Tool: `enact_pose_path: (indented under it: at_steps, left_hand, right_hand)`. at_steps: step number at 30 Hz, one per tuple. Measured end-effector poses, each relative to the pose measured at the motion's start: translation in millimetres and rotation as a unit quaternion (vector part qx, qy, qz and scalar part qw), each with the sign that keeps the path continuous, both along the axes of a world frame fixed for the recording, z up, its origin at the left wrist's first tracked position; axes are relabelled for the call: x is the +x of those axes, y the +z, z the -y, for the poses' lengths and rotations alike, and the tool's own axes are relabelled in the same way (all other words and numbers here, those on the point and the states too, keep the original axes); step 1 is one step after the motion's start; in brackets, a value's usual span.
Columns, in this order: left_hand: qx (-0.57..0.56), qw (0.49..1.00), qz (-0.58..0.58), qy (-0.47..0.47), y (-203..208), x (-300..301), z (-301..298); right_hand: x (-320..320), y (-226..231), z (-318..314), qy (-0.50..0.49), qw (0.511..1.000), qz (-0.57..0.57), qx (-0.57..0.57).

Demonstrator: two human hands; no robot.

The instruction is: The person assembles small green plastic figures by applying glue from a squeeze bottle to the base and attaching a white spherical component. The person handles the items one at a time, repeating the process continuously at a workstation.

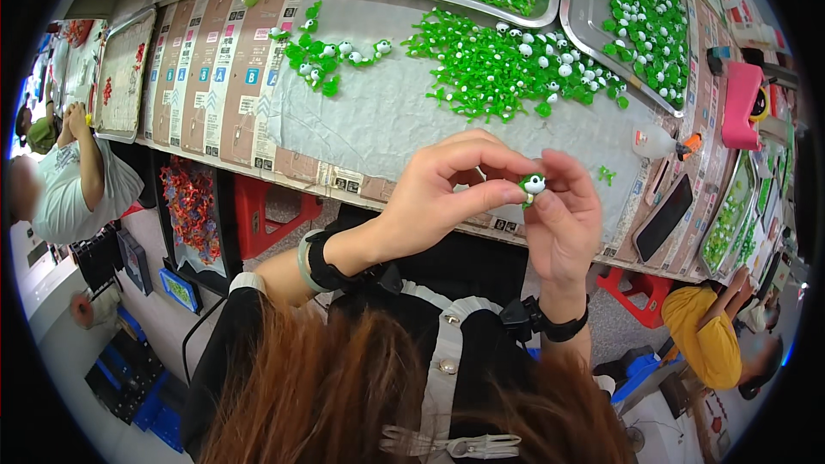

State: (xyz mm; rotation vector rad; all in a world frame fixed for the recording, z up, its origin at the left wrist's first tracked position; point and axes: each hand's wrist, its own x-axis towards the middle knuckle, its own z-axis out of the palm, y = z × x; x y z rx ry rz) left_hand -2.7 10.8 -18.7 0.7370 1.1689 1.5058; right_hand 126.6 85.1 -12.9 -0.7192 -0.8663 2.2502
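Head view, left hand grip pinching green figure, partly hidden, right hand grip unclear

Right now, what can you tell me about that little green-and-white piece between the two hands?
The small piece has a rounded white part with a dark spot, like an eye, and bright green around it. It looks like smooth plastic. The dark spot faces the camera. The left hand pinches it from the left with thumb and finger; the right hand curls close on its right, though exact contact is unclear. Its finer shape is hidden.
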Motion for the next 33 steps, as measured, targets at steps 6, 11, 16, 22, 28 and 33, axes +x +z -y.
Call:
enact_pose_path:
  at_steps: [6, 11, 16, 22, 28, 33]
  left_hand:
    - [0.053, 0.997, -0.048, 0.013, -3.0, 1.3, 2.5]
    - [0.091, 0.994, -0.053, 0.013, 1.5, 2.6, 2.5]
    - [0.078, 0.997, -0.011, 0.0, 2.0, 4.0, 2.9]
    - [0.055, 0.997, 0.048, -0.019, -0.7, 2.5, 2.2]
    - [-0.12, 0.947, 0.293, -0.059, -11.1, -5.4, 3.9]
    - [-0.158, 0.956, 0.248, -0.019, -21.7, -24.9, 15.1]
  right_hand:
    - [3.4, -7.2, -0.1, 0.005, 0.999, -0.029, 0.022]
    - [7.4, -8.7, 1.5, 0.007, 0.997, -0.052, 0.057]
    - [9.2, -10.5, 3.3, -0.007, 0.992, -0.035, 0.119]
    - [10.8, -7.6, 1.8, 0.003, 0.994, -0.019, 0.105]
    - [5.0, -12.6, 1.9, 0.007, 0.947, 0.164, 0.275]
    - [-5.2, -4.4, 2.2, 0.054, 0.91, 0.241, 0.332]
